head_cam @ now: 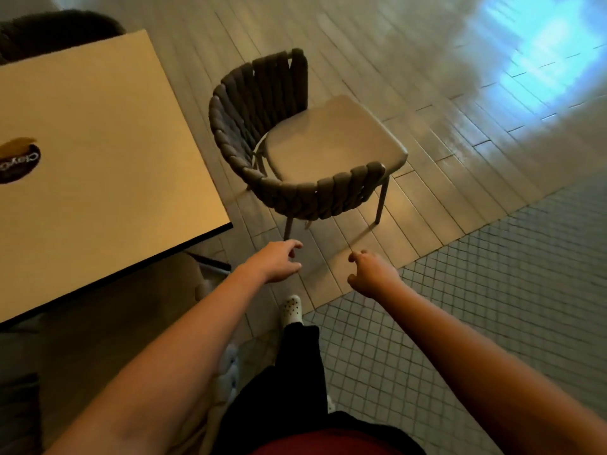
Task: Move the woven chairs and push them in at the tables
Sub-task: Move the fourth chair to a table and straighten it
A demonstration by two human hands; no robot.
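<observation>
A woven chair [295, 192] with a dark strap back and a grey seat cushion [331, 139] stands on the plank floor, just right of a beige table [98, 142]. Its curved back faces the table and me; the seat points away to the right. My left hand [279, 261] reaches forward below the chair's back, fingers loosely curled, holding nothing. My right hand [371, 274] is out beside it, also loosely curled and holding nothing. Neither hand touches the chair.
The table bears a round dark logo [18, 162] at its left edge. Another dark chair back [59, 31] shows beyond the table's far side. A seat [184, 274] sits tucked under the near corner. Small square tiles [492, 290] cover the floor at right. My white shoe [291, 310] is below the hands.
</observation>
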